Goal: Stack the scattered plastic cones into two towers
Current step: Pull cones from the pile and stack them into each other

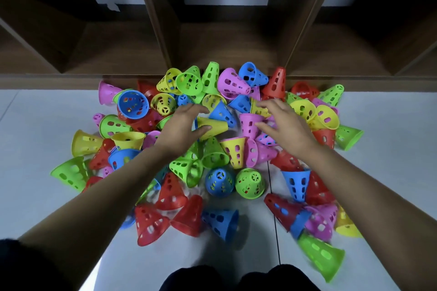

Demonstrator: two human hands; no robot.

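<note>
Head view: no tower is started. A yellow perforated plastic cone (214, 127) is grasped by the left hand (181, 125); at its 3 o'clock, the right hand (286, 125) is spread, empty.

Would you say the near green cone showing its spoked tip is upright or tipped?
Upright: the green cone stands on its wide rim, spoked tip up.
</note>
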